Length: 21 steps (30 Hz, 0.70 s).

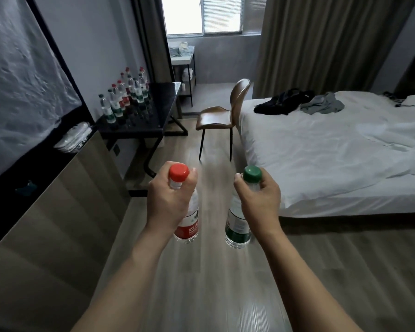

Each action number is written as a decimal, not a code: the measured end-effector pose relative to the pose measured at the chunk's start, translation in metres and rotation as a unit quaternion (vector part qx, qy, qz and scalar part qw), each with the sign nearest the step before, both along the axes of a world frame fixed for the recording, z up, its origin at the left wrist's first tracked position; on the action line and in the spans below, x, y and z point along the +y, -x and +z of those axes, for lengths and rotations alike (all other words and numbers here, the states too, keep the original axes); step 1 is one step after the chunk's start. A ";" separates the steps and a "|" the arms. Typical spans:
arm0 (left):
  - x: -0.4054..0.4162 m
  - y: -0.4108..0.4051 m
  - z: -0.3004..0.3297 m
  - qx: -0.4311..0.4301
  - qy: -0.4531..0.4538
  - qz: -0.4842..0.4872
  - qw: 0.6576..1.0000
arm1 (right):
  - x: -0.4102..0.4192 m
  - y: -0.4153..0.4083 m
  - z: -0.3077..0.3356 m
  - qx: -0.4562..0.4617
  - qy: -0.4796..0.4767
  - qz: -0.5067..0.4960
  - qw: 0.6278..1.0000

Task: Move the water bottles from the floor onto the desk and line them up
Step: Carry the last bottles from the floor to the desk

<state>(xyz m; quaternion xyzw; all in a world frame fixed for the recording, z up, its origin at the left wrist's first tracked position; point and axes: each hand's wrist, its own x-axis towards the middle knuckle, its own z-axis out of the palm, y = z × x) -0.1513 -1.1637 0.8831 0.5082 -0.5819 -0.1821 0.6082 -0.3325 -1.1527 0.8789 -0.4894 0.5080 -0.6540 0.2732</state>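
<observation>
Carry step: my left hand (169,200) grips the red-capped bottle (186,221) by its neck, my right hand (259,200) the green-capped bottle (237,226), both above the floor (201,283). Next, probably walk to the desk (163,109) and extend the bottle row (127,97).

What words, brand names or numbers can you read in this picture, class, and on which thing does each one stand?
Nothing can be read for certain.
Red-capped bottle in the left hand: white characters on its red label, too blurred to read.
Green-capped bottle in the right hand: small print on its label, too blurred to read.
Bottles on the desk: labels too small to read.
</observation>
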 end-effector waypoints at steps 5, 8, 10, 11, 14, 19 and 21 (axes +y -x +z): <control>-0.079 -0.006 -0.012 0.010 -0.017 0.001 1.000 | -0.084 -0.010 -0.014 -0.001 -0.013 0.001 1.000; -0.136 -0.013 -0.017 -0.001 -0.017 0.008 1.000 | -0.144 -0.020 -0.020 0.005 -0.004 -0.013 1.000; -0.178 -0.020 -0.018 -0.001 -0.013 0.003 1.000 | -0.188 -0.028 -0.021 0.010 0.004 -0.016 1.000; -0.199 -0.025 -0.017 0.001 -0.012 0.000 1.000 | -0.210 -0.033 -0.020 0.010 0.007 -0.015 1.000; -0.261 -0.044 -0.012 -0.009 -0.009 0.002 1.000 | -0.274 -0.049 -0.014 0.011 0.005 -0.017 1.000; -0.352 -0.070 -0.005 -0.016 0.007 0.013 1.000 | -0.358 -0.070 -0.007 0.003 0.011 -0.020 1.000; -0.381 -0.077 -0.005 -0.012 0.002 0.012 1.000 | -0.387 -0.075 -0.008 0.012 0.006 -0.026 1.000</control>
